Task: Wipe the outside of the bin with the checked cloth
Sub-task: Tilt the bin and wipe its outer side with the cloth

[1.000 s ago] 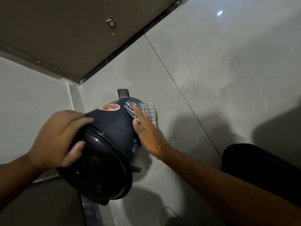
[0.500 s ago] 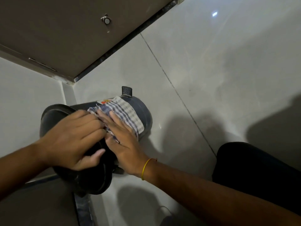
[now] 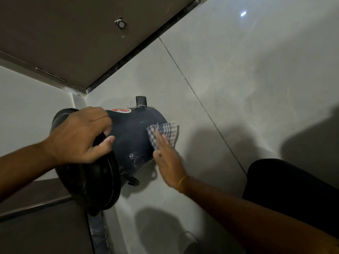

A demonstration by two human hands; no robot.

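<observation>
A dark grey pedal bin lies tipped on its side on the pale tiled floor, its black lid facing me and its foot pedal sticking up at the far end. A colourful sticker shows on its upper side. My left hand grips the bin at the lid rim. My right hand lies flat, fingers extended, pressing the checked cloth against the bin's right side near its base.
A brown door with a small round stopper stands beyond the bin, and a white wall is at the left. My dark-clothed knee is at the right. A dark step lies at the lower left.
My right hand has slid the cloth from the bin's upper side near the lid down to its right side by the base. The left hand keeps hold at the lid rim.
</observation>
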